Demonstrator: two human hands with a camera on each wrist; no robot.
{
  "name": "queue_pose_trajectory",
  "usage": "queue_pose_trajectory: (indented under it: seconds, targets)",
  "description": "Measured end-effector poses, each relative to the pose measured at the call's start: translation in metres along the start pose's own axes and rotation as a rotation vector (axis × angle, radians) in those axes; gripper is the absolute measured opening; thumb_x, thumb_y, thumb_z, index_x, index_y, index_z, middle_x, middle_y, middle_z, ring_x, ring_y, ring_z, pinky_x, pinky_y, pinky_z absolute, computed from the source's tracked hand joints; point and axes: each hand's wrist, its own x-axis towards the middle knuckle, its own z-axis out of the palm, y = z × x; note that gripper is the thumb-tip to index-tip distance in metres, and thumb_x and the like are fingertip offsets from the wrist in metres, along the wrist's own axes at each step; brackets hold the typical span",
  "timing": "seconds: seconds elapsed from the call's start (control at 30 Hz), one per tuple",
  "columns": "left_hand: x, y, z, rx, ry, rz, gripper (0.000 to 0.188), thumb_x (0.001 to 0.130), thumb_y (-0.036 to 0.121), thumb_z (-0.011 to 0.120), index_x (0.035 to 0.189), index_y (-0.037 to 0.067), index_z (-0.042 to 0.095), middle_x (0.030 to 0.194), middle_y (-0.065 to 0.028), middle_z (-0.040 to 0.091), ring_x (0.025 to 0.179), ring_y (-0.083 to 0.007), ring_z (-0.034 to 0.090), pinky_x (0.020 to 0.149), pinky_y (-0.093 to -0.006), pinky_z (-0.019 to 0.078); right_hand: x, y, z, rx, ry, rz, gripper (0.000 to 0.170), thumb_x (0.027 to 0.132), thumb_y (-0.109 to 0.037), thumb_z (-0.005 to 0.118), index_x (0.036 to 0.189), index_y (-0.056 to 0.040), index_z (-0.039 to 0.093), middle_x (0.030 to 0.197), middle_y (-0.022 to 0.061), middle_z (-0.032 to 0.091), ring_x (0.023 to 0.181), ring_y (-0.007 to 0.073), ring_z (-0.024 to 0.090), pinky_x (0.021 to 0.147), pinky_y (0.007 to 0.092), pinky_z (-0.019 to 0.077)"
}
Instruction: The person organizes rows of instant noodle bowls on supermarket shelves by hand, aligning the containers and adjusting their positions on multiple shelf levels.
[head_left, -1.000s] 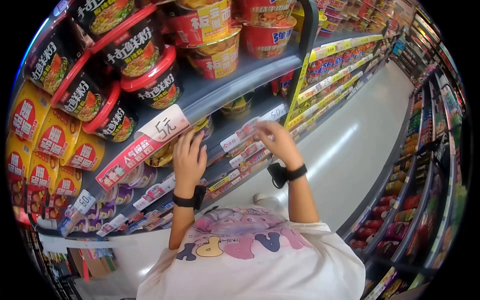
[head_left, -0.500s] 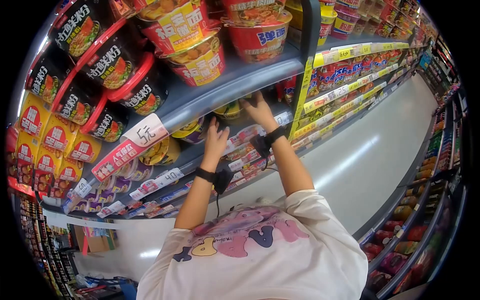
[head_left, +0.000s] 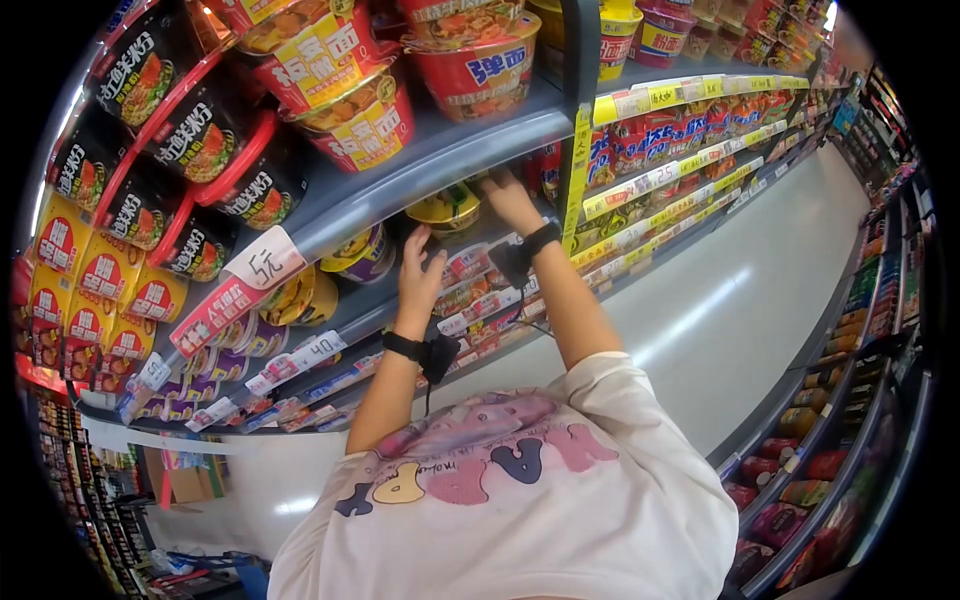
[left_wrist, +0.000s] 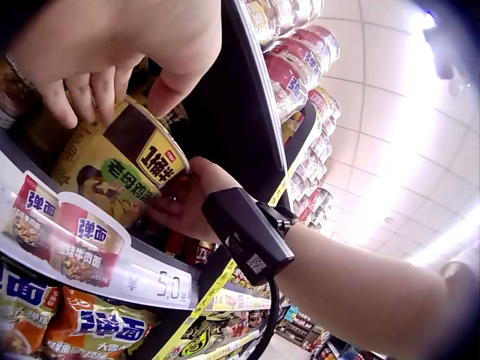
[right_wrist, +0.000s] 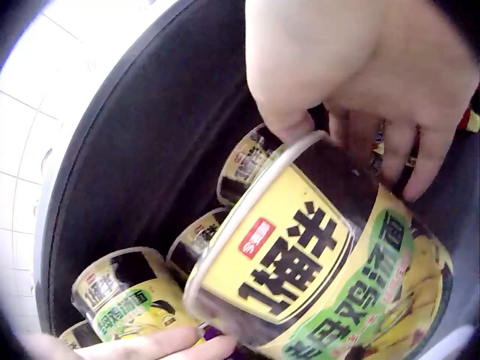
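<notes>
1. A yellow noodle tub [left_wrist: 124,161] is at the lower shelf [head_left: 362,305], between both hands.
2. The right hand [head_left: 512,205] grips its rim and side; the left hand [head_left: 420,275] touches it, fingers relaxed.
3. Above, red tubs [head_left: 475,72] stand on an upper shelf [head_left: 440,165].
4. Alongside, glossy pale floor [head_left: 690,310] stretches toward stocked racks [head_left: 790,470].

The head view looks forward and down from above; both wrist views face one yellow tub [right_wrist: 300,247] up close.
</notes>
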Motion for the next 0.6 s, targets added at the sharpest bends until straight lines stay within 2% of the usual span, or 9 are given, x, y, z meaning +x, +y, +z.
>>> queue_pose_trajectory:
  seconds: [0.07, 0.13, 0.2, 0.3, 0.33, 0.37, 0.43, 0.47, 0.6]
  targets:
    - [0.003, -0.008, -0.003, -0.063, 0.066, -0.032, 0.066, 0.089, 0.013, 0.061, 0.147, -0.001, 0.032, 0.149, -0.0202, 0.041, 0.135, -0.0270, 0.044, 0.108, -0.0398, 0.0373, 0.002, -0.009, -0.008, 0.056, -0.056, 0.030, 0.041, 0.092, -0.023, 0.054, 0.124, 0.0029, 0.058, 0.122, 0.0249, 0.063, 0.118, 0.0352, 0.058, 0.100, 0.0357, 0.0428]
    - [0.018, -0.019, -0.004, -0.151, 0.177, -0.072, 0.067, 0.088, 0.011, 0.058, 0.148, -0.001, 0.031, 0.150, -0.0173, 0.040, 0.136, -0.0245, 0.043, 0.108, -0.0366, 0.0358, 0.013, -0.003, -0.012, -0.015, -0.112, 0.016, 0.039, 0.093, -0.023, 0.053, 0.122, 0.0023, 0.060, 0.123, 0.0244, 0.063, 0.118, 0.0348, 0.058, 0.100, 0.0354, 0.0428]
    - [0.031, 0.005, -0.006, -0.234, 0.126, -0.116, 0.069, 0.087, 0.008, 0.055, 0.150, -0.001, 0.029, 0.151, -0.0150, 0.039, 0.136, -0.0227, 0.042, 0.109, -0.0328, 0.0335, 0.016, 0.000, -0.013, -0.058, -0.144, -0.067, 0.037, 0.096, -0.027, 0.050, 0.119, 0.0009, 0.063, 0.119, 0.0236, 0.065, 0.116, 0.0373, 0.059, 0.097, 0.0378, 0.0447]
    - [0.036, 0.015, -0.007, -0.357, 0.038, -0.155, 0.071, 0.085, 0.005, 0.052, 0.151, -0.002, 0.027, 0.151, -0.0131, 0.039, 0.136, -0.0208, 0.040, 0.110, -0.0289, 0.0307, 0.030, 0.026, -0.005, -0.267, -0.064, -0.282, 0.040, 0.099, -0.032, 0.050, 0.117, 0.0000, 0.063, 0.113, 0.0231, 0.067, 0.111, 0.0408, 0.061, 0.094, 0.0404, 0.0467]
    - [0.038, 0.014, -0.007, -0.397, 0.005, -0.158, 0.072, 0.084, 0.004, 0.051, 0.151, -0.002, 0.026, 0.151, -0.0127, 0.039, 0.136, -0.0204, 0.040, 0.110, -0.0279, 0.0299, 0.024, 0.025, -0.002, -0.249, 0.043, -0.290, 0.045, 0.099, -0.039, 0.051, 0.116, 0.0006, 0.063, 0.108, 0.0246, 0.068, 0.106, 0.0432, 0.062, 0.091, 0.0423, 0.0478]
    - [0.038, 0.014, -0.007, -0.382, 0.010, -0.149, 0.072, 0.084, 0.004, 0.050, 0.151, -0.002, 0.027, 0.151, -0.0133, 0.038, 0.136, -0.0206, 0.040, 0.110, -0.0282, 0.0304, 0.017, 0.026, 0.000, -0.172, 0.115, -0.182, 0.045, 0.099, -0.039, 0.052, 0.116, 0.0009, 0.063, 0.108, 0.0251, 0.068, 0.106, 0.0426, 0.062, 0.092, 0.0420, 0.0478]
    - [0.033, 0.015, -0.008, -0.352, 0.020, -0.131, 0.071, 0.084, 0.002, 0.050, 0.151, -0.002, 0.027, 0.152, -0.0143, 0.038, 0.136, -0.0212, 0.040, 0.109, -0.0287, 0.0313, -0.013, -0.013, -0.003, -0.016, 0.256, 0.033, 0.046, 0.098, -0.039, 0.053, 0.116, 0.0015, 0.063, 0.107, 0.0260, 0.068, 0.106, 0.0415, 0.063, 0.092, 0.0416, 0.0476]
    - [0.031, 0.008, -0.005, -0.299, 0.082, -0.111, 0.065, 0.086, 0.004, 0.050, 0.148, -0.003, 0.032, 0.146, -0.0157, 0.045, 0.133, -0.0219, 0.043, 0.107, -0.0279, 0.0331, -0.019, -0.011, -0.001, 0.032, 0.213, 0.051, 0.049, 0.096, -0.041, 0.056, 0.118, 0.0031, 0.062, 0.107, 0.0274, 0.067, 0.106, 0.0380, 0.064, 0.092, 0.0407, 0.0480]
    - [0.020, -0.007, -0.001, -0.199, 0.150, -0.115, 0.056, 0.092, 0.012, 0.053, 0.144, -0.003, 0.038, 0.136, -0.0167, 0.054, 0.128, -0.0226, 0.049, 0.106, -0.0300, 0.0351, -0.030, -0.004, 0.005, 0.066, 0.160, 0.022, 0.055, 0.095, -0.040, 0.059, 0.126, 0.0060, 0.056, 0.116, 0.0262, 0.065, 0.104, 0.0342, 0.066, 0.091, 0.0371, 0.0494]
